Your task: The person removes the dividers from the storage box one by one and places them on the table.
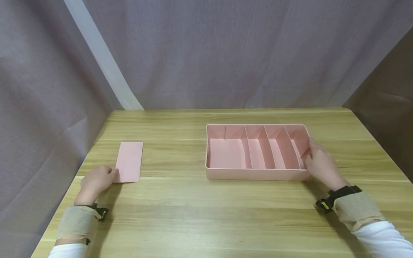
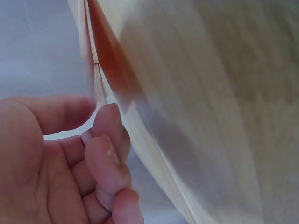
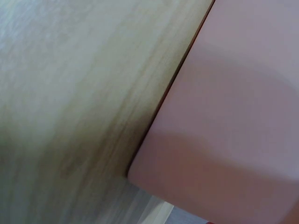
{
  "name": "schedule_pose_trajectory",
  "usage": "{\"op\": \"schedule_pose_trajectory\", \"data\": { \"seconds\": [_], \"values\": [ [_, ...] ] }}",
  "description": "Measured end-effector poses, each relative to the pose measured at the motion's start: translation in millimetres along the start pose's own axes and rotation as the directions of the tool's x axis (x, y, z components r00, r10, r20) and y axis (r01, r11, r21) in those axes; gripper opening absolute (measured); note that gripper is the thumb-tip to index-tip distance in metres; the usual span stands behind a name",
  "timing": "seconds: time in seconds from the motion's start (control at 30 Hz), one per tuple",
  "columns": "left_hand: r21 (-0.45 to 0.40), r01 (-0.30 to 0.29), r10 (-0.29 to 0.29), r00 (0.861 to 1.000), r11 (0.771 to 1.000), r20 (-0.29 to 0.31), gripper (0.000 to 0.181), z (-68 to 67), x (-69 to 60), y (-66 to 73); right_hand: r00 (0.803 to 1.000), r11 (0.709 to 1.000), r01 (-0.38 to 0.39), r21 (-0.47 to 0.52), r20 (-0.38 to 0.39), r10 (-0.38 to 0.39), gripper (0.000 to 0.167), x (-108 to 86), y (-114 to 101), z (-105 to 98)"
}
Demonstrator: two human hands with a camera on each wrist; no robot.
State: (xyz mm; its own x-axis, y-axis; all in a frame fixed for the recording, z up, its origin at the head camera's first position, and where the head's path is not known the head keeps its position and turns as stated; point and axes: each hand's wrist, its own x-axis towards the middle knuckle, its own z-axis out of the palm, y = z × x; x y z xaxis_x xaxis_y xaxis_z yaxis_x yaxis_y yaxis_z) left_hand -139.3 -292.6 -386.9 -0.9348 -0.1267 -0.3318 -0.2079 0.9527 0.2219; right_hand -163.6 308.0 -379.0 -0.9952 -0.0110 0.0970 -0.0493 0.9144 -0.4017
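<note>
On the left of the head view lies a flat pink rectangular panel (image 1: pixel 129 161). My left hand (image 1: pixel 98 181) pinches its lower left edge. Seen from the left wrist, the thumb and curled fingers (image 2: pixel 107 140) meet at the thin edge of the pink panel (image 2: pixel 112 56). To the right stands a long pink divider box (image 1: pixel 255 175) with several upright partitions. My right hand (image 1: pixel 322 166) grips its right end, fingertips over the rim. The right wrist view shows the smooth outer side of the box (image 3: pixel 224 121) close up, with the hand itself out of sight.
Both things are on a light wood-grain table (image 1: pixel 180 215). A grey curtain (image 1: pixel 206 53) hangs behind it and along the left, with a white strip (image 1: pixel 103 53) on it. Darker cloth (image 1: pixel 387 82) borders the right side.
</note>
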Motion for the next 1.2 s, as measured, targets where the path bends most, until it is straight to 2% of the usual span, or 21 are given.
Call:
{"op": "schedule_pose_trajectory", "data": {
  "seconds": [0.9, 1.03, 1.2],
  "values": [
    [0.004, 0.021, -0.021, 1.000, 1.000, 0.015, 0.036, 0.3, -2.4, 3.4, 1.000, 1.000, -0.018, 0.007, 0.019, 0.017, 0.058, -1.4, -0.5, -0.6],
    [0.001, 0.015, -0.015, 1.000, 1.000, -0.007, 0.035, -0.3, -3.3, 5.9, 1.000, 1.000, -0.013, 0.002, 0.011, 0.013, 0.057, -0.9, -0.3, 0.1],
    [0.000, -0.020, 0.020, 0.999, 1.000, -0.049, 0.037, 0.0, -2.4, 8.9, 1.000, 1.000, -0.006, 0.002, -0.002, 0.006, 0.056, -0.3, -0.7, 1.3]
  ]
}}
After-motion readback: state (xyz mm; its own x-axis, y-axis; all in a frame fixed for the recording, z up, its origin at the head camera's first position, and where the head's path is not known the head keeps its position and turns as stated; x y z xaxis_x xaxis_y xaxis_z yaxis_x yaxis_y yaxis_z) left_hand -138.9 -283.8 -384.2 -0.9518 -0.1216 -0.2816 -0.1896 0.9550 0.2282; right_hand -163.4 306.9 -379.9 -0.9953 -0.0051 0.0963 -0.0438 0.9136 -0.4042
